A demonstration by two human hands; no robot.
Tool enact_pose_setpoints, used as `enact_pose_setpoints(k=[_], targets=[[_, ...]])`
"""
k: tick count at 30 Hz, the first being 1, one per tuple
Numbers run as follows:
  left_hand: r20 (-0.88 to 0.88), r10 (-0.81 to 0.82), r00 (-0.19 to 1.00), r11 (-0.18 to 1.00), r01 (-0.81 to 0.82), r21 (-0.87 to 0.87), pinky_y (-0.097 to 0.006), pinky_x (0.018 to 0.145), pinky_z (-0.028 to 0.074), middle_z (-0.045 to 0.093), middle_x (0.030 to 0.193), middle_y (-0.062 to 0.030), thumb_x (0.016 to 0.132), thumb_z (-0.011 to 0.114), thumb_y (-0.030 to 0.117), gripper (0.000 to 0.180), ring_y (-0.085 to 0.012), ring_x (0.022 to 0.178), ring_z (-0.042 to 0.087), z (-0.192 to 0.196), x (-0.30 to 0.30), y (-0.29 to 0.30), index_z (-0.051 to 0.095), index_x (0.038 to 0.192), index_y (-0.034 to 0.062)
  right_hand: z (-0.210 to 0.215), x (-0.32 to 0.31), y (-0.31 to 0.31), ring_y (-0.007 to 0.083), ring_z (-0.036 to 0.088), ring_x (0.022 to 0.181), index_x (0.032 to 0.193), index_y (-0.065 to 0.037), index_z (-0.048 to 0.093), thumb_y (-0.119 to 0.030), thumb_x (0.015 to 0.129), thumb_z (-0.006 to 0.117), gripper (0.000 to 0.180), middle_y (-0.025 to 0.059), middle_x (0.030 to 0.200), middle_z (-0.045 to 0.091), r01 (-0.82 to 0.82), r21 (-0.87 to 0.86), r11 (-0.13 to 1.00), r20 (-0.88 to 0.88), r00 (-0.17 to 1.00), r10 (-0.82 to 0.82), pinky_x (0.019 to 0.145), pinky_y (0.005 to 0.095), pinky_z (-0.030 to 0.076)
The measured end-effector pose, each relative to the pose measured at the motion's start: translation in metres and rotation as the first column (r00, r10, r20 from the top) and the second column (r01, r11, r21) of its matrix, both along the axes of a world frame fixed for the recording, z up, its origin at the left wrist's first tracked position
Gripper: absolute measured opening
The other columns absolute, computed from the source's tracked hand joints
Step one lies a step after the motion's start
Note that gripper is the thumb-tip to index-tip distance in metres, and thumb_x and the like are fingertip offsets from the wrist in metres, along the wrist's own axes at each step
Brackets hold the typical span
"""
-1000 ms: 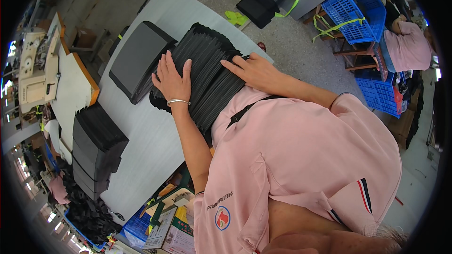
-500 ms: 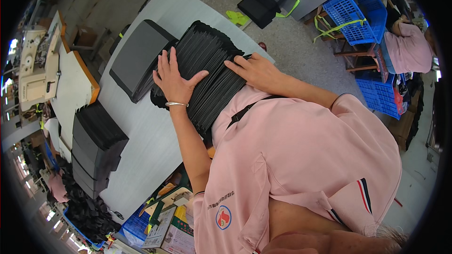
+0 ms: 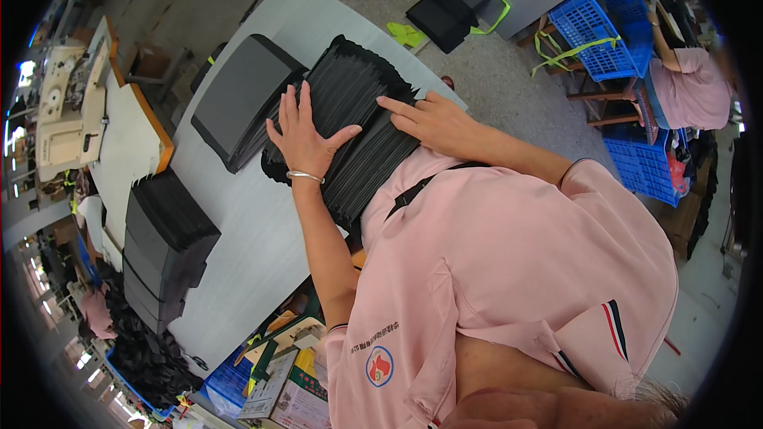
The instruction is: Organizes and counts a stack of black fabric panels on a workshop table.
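Note:
A thick stack of thin black pieces stands on edge in a row on the table, close against my body. My left hand lies on its left side, fingers spread and thumb stretched across the edges. On the right side my right hand touches the stack, index finger extended over the edges, some fingers partly hidden. Neither hand grips a piece. Left of this stack lies another pile of dark grey, curved-edged panels. A further pile of similar panels sits at the table's left edge.
The pale grey table holds the piles. To the left is a sewing machine on its own table. Blue crates stand at right near a seated person in pink. Black panels lie on the floor; boxes are below.
My right index finger has straightened and shifted slightly left over the edges. My left hand stays spread on the stack. The whole view has shifted slightly; the seated person's arm has risen.

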State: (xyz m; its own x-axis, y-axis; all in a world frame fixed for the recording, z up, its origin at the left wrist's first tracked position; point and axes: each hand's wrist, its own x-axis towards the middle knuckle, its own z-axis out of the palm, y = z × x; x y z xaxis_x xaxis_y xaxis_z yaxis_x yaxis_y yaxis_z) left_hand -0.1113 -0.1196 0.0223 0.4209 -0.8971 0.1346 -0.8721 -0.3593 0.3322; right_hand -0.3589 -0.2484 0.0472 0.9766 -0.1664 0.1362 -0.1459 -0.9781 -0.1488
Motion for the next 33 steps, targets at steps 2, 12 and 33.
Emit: enact_pose_setpoints(k=[2,12,33], targets=[[0.002,0.002,1.000,1.000,-0.002,-0.012,-0.062,0.119,0.016,0.034,0.163,-0.0145,0.062,0.075,0.079,0.119,-0.0323,0.150,0.032,-0.001,0.000,0.000,0.035,0.158,0.0193,-0.002,0.000,0.000,0.0176,0.064,0.074,0.099,-0.010,0.056,-0.012,0.084,0.062,0.016,0.0119,0.153,0.048,-0.009,-0.009,1.000,-0.007,1.000,0.009,0.075,0.0350,0.046],[-0.014,0.010,1.000,1.000,-0.010,0.000,-0.062,0.119,0.015,0.035,0.163,-0.0138,0.062,0.076,0.078,0.120,-0.0311,0.150,0.032,0.000,-0.003,0.001,0.035,0.158,0.0189,-0.003,0.002,-0.001,0.0189,0.065,0.076,0.103,-0.009,0.056,-0.012,0.086,0.060,0.018,0.0122,0.151,0.050,-0.023,-0.009,1.000,-0.011,1.000,0.023,0.077,0.0362,0.047],[-0.004,0.011,1.000,1.000,-0.011,0.020,-0.061,0.120,0.015,0.035,0.162,-0.0137,0.060,0.076,0.078,0.123,-0.0314,0.150,0.032,0.000,-0.003,0.000,0.035,0.158,0.0174,-0.009,0.015,0.005,0.0224,0.063,0.068,0.152,-0.005,0.039,-0.003,0.080,0.063,0.076,0.0079,0.110,0.053,0.082,0.059,0.995,-0.118,0.990,-0.075,0.066,0.0354,0.047]])
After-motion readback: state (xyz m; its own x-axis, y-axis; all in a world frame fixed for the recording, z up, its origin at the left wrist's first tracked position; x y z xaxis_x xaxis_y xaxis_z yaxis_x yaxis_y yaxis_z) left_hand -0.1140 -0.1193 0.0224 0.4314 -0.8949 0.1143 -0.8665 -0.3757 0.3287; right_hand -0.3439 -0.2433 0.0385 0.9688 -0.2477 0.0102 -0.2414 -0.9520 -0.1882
